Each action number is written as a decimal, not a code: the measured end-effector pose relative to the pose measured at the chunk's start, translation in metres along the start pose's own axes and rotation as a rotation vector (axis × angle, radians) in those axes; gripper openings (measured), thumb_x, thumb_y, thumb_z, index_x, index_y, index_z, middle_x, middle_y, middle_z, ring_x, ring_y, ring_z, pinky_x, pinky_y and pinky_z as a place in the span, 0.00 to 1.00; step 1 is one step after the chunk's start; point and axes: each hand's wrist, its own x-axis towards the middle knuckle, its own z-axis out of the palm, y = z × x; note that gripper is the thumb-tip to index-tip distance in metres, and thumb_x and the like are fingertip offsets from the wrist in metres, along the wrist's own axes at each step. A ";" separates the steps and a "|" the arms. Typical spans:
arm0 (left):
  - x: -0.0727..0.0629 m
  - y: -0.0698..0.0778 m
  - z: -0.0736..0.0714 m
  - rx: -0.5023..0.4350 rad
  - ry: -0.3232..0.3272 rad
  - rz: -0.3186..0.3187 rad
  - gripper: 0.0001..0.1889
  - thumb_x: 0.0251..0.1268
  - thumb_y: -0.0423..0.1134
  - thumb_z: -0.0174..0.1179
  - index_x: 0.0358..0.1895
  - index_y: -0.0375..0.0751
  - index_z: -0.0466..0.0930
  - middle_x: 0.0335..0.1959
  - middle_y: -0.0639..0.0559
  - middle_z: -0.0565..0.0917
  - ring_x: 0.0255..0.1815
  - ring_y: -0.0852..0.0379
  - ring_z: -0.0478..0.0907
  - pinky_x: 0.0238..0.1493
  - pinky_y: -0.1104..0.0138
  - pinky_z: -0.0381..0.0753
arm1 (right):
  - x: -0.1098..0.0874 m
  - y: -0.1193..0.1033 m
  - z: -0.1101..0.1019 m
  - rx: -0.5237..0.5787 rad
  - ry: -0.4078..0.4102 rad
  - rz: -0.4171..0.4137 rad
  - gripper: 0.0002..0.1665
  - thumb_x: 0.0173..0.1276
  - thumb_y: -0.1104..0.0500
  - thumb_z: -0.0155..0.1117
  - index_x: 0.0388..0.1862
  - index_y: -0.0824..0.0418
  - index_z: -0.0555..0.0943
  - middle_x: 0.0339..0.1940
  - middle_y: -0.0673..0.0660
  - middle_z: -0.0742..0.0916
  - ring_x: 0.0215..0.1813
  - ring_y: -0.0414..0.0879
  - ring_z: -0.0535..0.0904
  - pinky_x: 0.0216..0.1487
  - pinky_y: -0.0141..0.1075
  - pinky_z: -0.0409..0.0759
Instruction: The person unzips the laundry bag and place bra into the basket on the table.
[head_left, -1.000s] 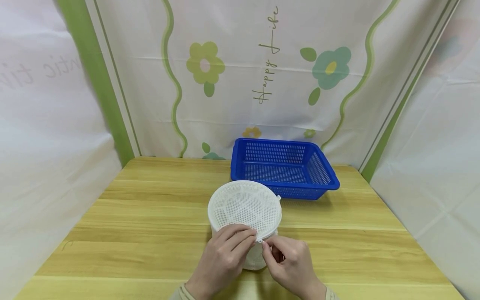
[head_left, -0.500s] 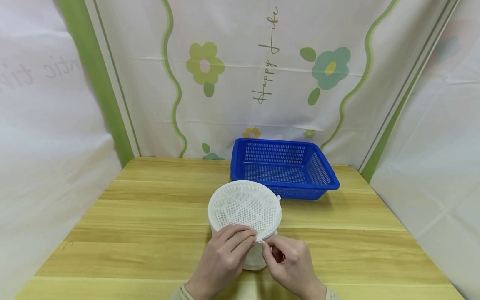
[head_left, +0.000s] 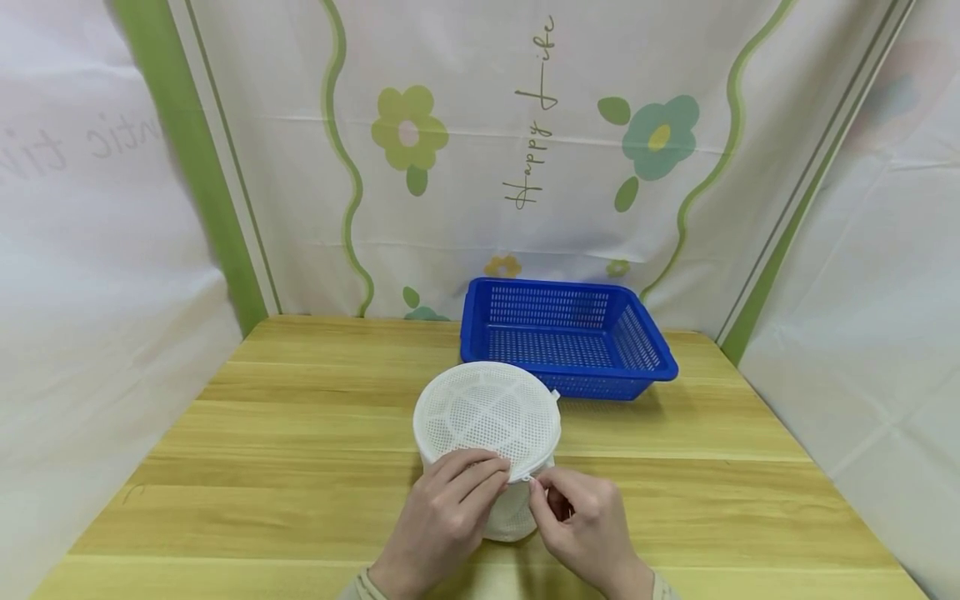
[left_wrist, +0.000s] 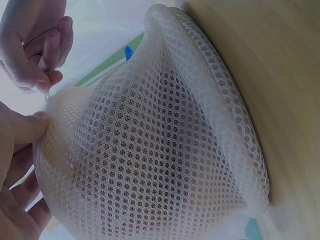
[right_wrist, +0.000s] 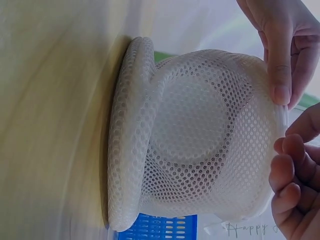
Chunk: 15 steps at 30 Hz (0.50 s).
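A white mesh laundry bag [head_left: 487, 417], round and drum-shaped, stands upright on the table with its flat mesh top facing up. My left hand [head_left: 450, 508] holds the near edge of the top, its fingers over the rim and its thumb [left_wrist: 30, 127] against the mesh side. Just right of it, my right hand [head_left: 588, 521] pinches the small white zipper pull [head_left: 527, 479] at the rim between thumb and forefinger. The bag's side sags in folds above its thick padded base [right_wrist: 132, 135]. A little white tab [head_left: 556, 395] sticks out at the rim's far right.
Behind the bag, at the back of the wooden table [head_left: 300, 433], sits a blue perforated plastic basket [head_left: 570, 369]. A floral curtain [head_left: 465, 192] hangs along the far edge, with white cloth walls on both sides.
My right hand has shifted slightly to the right along the rim with the zipper pull. My left hand keeps its hold, and the basket stays in place.
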 end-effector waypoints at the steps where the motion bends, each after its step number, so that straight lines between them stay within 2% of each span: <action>1: 0.000 0.000 0.000 -0.001 0.001 0.000 0.15 0.76 0.32 0.48 0.38 0.33 0.86 0.41 0.46 0.86 0.43 0.50 0.82 0.48 0.62 0.83 | 0.000 0.000 0.000 0.002 -0.001 0.001 0.08 0.55 0.68 0.62 0.24 0.56 0.80 0.16 0.40 0.73 0.18 0.27 0.64 0.16 0.13 0.61; 5: 0.000 -0.001 0.001 -0.009 0.000 -0.008 0.15 0.76 0.33 0.49 0.39 0.33 0.87 0.41 0.47 0.86 0.43 0.51 0.82 0.49 0.62 0.83 | 0.001 -0.002 0.000 0.020 -0.004 -0.021 0.07 0.59 0.67 0.61 0.25 0.57 0.80 0.17 0.41 0.73 0.18 0.27 0.64 0.17 0.13 0.61; 10: -0.001 -0.001 0.001 -0.023 0.004 -0.006 0.13 0.74 0.33 0.52 0.38 0.33 0.86 0.40 0.46 0.86 0.44 0.50 0.82 0.49 0.62 0.82 | 0.005 -0.006 0.002 0.076 -0.025 -0.089 0.09 0.69 0.64 0.58 0.27 0.60 0.80 0.17 0.42 0.74 0.18 0.26 0.65 0.18 0.13 0.62; 15: 0.000 -0.001 0.001 -0.035 0.006 0.005 0.13 0.74 0.34 0.52 0.38 0.33 0.86 0.41 0.45 0.86 0.44 0.49 0.82 0.49 0.62 0.82 | 0.007 -0.009 0.004 0.111 -0.050 -0.126 0.11 0.72 0.63 0.57 0.28 0.61 0.80 0.17 0.43 0.74 0.19 0.26 0.65 0.18 0.12 0.61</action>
